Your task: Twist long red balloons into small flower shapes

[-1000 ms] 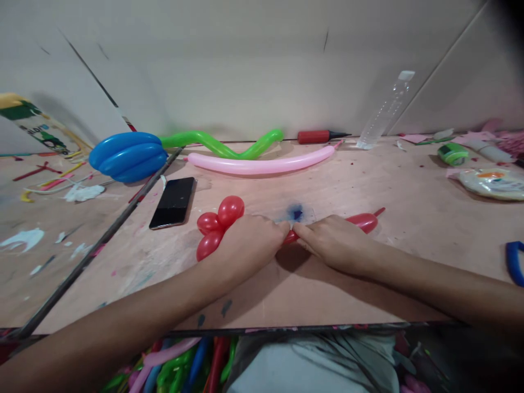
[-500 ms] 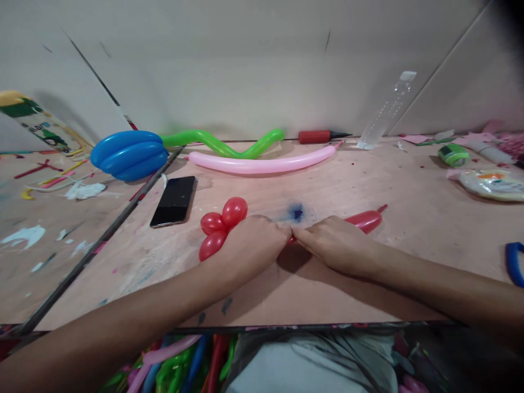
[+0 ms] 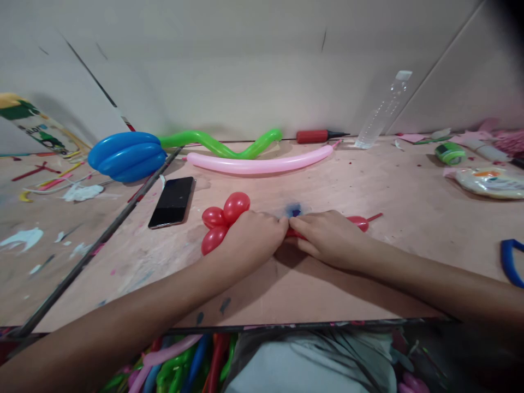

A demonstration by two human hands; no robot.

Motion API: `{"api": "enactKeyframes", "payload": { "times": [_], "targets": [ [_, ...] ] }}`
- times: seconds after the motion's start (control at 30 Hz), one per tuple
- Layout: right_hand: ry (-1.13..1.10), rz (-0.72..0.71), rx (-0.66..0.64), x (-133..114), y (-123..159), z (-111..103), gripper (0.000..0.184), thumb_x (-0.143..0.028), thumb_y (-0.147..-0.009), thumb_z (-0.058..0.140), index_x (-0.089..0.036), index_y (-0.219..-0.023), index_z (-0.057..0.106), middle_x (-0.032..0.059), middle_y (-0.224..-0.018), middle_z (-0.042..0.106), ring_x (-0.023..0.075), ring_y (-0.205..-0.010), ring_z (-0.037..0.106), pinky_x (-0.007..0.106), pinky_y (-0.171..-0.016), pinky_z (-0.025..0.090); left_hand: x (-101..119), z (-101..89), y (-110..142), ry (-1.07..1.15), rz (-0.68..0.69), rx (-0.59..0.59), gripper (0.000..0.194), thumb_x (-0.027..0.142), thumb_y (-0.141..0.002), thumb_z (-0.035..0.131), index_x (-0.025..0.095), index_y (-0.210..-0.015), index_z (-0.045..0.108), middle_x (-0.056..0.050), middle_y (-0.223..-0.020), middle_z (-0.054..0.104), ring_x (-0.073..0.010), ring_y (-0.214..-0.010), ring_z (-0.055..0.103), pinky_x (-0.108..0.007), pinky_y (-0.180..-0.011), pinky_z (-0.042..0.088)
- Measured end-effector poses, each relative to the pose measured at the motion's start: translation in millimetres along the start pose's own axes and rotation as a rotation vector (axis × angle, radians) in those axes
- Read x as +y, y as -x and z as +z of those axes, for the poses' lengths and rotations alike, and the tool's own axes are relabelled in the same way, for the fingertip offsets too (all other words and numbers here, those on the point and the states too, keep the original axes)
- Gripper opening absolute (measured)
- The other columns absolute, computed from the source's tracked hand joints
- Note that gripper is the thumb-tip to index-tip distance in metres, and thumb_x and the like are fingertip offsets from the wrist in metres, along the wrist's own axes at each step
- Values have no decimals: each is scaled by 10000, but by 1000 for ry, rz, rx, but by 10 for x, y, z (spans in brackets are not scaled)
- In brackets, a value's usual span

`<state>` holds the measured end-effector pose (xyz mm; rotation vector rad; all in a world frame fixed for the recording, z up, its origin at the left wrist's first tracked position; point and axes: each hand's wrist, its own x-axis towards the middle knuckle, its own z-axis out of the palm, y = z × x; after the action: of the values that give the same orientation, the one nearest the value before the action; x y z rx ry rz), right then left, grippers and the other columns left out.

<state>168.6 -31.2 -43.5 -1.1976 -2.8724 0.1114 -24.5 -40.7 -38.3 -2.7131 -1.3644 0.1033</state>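
Both hands meet on a red modelling balloon (image 3: 237,205) just above the table, thumbs and fingers close together. My left hand (image 3: 260,232) is closed round the part beside several round red bubbles, which stick out to its left. My right hand (image 3: 327,234) is closed on the straight stretch; the thin uninflated tip pokes out past it to the right. The exact spot between the fingertips is mostly hidden. Behind the hands lie a long pink balloon (image 3: 262,166) and a green balloon (image 3: 223,146) joined to a bundle of blue loops (image 3: 126,156).
A phone (image 3: 172,202) lies left of the hands on the table (image 3: 155,284). By the wall are a red hand pump (image 3: 313,136) and a clear bottle (image 3: 382,112). A green roll (image 3: 450,154) and plastic packet (image 3: 489,182) sit at right. Several balloons (image 3: 176,365) hang below the table edge.
Less of the balloon's inflated end shows past my right hand. The red bubbles have shifted slightly up and right; both hands remain closed on the balloon.
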Motion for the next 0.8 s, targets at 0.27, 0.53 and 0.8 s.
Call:
{"api": "enactKeyframes", "payload": {
  "times": [0.27, 0.53, 0.8],
  "targets": [
    [71, 18, 95, 105, 34, -71, 231, -409, -987, 609, -190, -916, 638, 66, -957, 760, 242, -830, 691, 328, -663, 336, 5, -60, -24, -61, -26, -12, 168, 270, -1016, 521, 142, -1041, 627, -134, -997, 747, -330, -928, 742, -365, -651, 489],
    [50, 34, -26, 158, 40, -46, 288, -377, -1075, 486, -202, -1008, 705, 77, -975, 794, 250, -823, 718, 323, -665, 332, -41, -100, 4, -51, -46, 6, 202, 350, -971, 642, 155, -1007, 607, -119, -976, 754, -326, -922, 750, -347, -627, 469],
    [18, -13, 14, 274, 67, -146, 331, -493, -1012, 541, -208, -923, 685, 67, -931, 765, 235, -785, 678, 307, -646, 342, -33, -86, 31, -46, -30, 29, 165, 300, -955, 640, 155, -1025, 605, -125, -983, 752, -331, -897, 750, -344, -614, 468]
  ]
}}
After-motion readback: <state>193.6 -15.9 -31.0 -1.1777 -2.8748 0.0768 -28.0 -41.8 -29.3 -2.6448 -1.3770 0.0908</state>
